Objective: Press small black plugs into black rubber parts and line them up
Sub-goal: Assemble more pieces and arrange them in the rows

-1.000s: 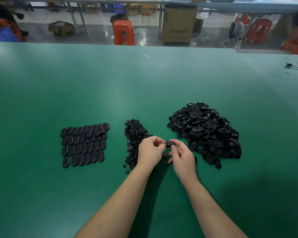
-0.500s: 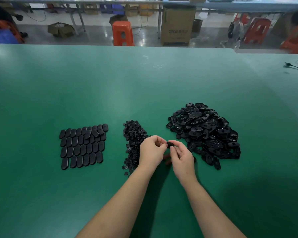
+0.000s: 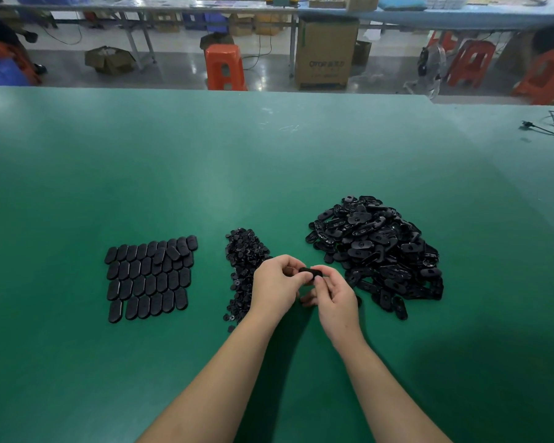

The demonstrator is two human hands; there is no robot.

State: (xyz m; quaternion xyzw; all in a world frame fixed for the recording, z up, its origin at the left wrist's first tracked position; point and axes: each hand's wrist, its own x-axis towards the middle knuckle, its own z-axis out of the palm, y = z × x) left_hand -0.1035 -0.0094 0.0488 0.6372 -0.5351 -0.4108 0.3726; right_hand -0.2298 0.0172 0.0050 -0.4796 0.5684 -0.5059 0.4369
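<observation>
Centrally, rubber part between both hands' grip.

Counter is smooth matt green; rubber parts look faintly glossy black, far stool shiny orange plastic.

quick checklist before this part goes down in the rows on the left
1. Rubber part held by both hands, left hand and right hand: ok.
2. Plug fully seated in it: cannot tell, fingers hide it.
3. Finished rows lying flat: not ok, one piece sits askew on top near the far row.
4. Bare green table beside the rows: ok.
5. Plug pile and parts pile within reach: ok.
</observation>
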